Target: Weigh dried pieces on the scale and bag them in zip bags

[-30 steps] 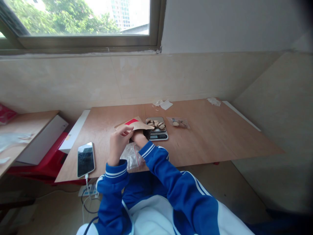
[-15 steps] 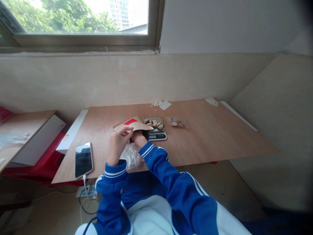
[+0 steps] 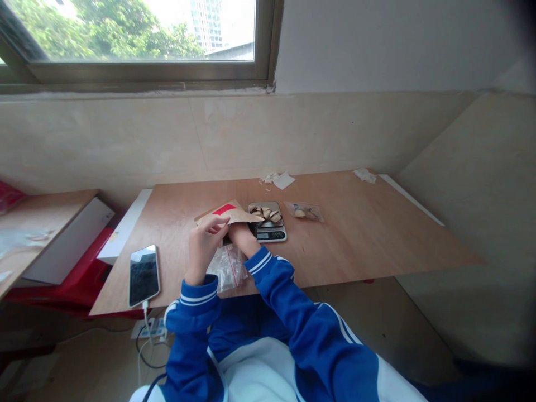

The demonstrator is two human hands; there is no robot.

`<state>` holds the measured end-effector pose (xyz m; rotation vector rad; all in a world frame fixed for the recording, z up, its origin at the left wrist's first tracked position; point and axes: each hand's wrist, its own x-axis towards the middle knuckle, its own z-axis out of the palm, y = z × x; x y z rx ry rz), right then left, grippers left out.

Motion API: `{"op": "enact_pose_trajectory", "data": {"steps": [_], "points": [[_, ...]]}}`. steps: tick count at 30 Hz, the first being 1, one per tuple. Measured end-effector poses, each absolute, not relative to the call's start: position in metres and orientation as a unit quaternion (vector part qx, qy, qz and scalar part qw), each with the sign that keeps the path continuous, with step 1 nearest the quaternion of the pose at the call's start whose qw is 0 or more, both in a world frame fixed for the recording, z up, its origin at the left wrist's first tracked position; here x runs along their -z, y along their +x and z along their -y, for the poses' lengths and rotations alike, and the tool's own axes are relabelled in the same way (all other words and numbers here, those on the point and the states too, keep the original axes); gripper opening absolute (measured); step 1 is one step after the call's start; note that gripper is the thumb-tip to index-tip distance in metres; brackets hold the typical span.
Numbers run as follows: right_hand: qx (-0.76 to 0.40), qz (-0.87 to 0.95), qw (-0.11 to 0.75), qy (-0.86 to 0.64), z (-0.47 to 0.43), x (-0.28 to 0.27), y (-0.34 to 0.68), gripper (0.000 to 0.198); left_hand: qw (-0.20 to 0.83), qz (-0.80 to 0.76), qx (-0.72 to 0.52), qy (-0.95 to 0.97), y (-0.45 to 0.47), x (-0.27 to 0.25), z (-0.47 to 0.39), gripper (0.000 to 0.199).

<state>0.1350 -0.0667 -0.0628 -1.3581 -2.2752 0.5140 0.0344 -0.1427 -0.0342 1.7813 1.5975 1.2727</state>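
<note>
A brown paper bag (image 3: 239, 215) with a red label is tipped on its side above the table, its mouth toward the right. My left hand (image 3: 205, 240) pinches the bag's near edge between thumb and fingers. Partly inside the bag's mouth is my right hand (image 3: 244, 239); its fingers are hidden there. Just beyond stands a small digital scale (image 3: 280, 234) with several beige, dark-edged pieces (image 3: 267, 214), like dried slices or shells, heaped on its plate. Under my wrists lies a pile of clear zip bags (image 3: 228, 271) with red strips.
Right of the scale lies a filled clear bag (image 3: 304, 211). White scraps and a paper slip (image 3: 283, 180) lie by the wall. A phone (image 3: 144, 276) with a charging cable rests at the table's left front edge. Another table (image 3: 50, 220) stands at the left.
My right hand has drawn slightly back toward the right and shows a little more outside the bag's mouth. My left hand keeps its hold on the bag. The view has shifted slightly.
</note>
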Motion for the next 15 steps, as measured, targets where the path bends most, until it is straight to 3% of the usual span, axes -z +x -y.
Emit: {"op": "enact_pose_trajectory", "data": {"steps": [11,15], "points": [[-0.164,0.836,0.253,-0.459,0.099,0.048,0.162,0.031,0.168,-0.595,-0.468,0.631,0.031,0.031,0.139,0.024],[-0.155,0.84,0.348,-0.387,0.111,0.045,0.172,0.022,0.148,-0.601,-0.471,0.629,0.026,0.025,0.136,0.025]]}}
